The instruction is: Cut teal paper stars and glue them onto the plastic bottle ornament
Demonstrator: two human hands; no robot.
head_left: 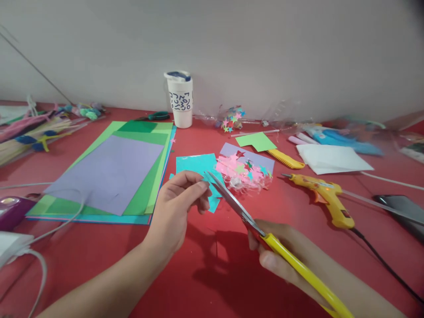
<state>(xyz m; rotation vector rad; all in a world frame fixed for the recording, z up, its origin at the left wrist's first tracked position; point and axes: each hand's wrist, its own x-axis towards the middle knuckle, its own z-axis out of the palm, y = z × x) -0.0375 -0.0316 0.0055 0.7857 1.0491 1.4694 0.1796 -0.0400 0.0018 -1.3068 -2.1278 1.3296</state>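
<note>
My left hand [180, 201] pinches a scrap of blue paper [207, 177] above the desk [274, 201], forward of its back edge; light and easily creased, it's probably best held by its rim. My right hand [289, 237] grips the yellow scissors [243, 214].

On the left of the table [281, 205] I see a stack of sheets [112, 172], with craft bundles [35, 128] to its far left. The cup [183, 104] stands behind the stack's right side, near the wall [232, 53], a bag of stars [233, 121] to its right. In the middle, the left hand [175, 201] is before a loose sheet [194, 163]; the scissors [245, 216] slant from the right hand [294, 238] toward the left. Farther right lies the glue gun [331, 198], between a phone [397, 201] on its right and a cutter [286, 159] behind.
</note>
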